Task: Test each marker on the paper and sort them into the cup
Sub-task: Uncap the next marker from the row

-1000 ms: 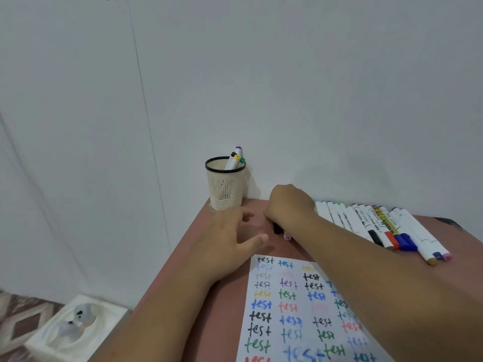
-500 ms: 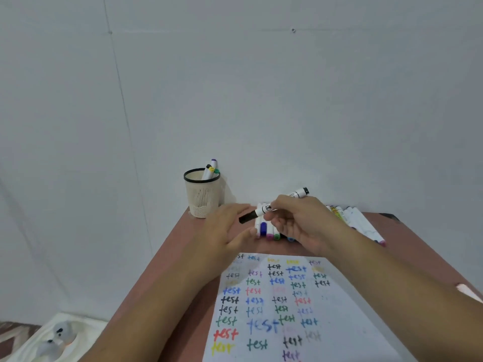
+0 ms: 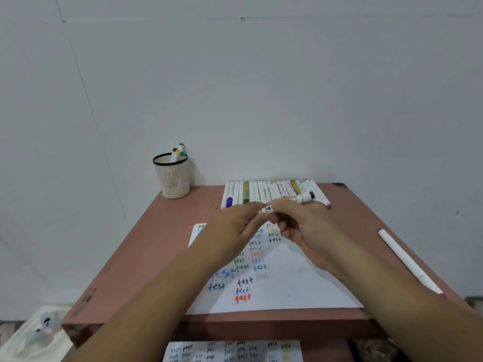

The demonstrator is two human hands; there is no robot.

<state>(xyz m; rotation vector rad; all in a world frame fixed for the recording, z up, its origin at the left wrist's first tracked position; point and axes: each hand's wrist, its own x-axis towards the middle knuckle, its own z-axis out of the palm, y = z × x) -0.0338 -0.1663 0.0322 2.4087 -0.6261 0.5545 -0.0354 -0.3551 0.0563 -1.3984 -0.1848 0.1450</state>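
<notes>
Marker (image 3: pixel 304 198) held across both hands above the paper (image 3: pixel 287 283), ready for uncapping.

Your right hand (image 3: pixel 303 226) is curled round the barrel, its black end cap showing past the knuckles; your left hand (image 3: pixel 235 228) pinches the near end, which its fingers hide. Pull straight along the barrel, not at an angle, and hold the barrel low over a bare patch of paper so the stroke lands clear of other marks. The paper carries the word "test" many times in several colours. A row (image 3: pixel 271 192) of markers lies at the back of the worktop (image 3: pixel 146 252); their barrel print is too small to read. The cup (image 3: pixel 172 176), back left, holds a few markers.
</notes>
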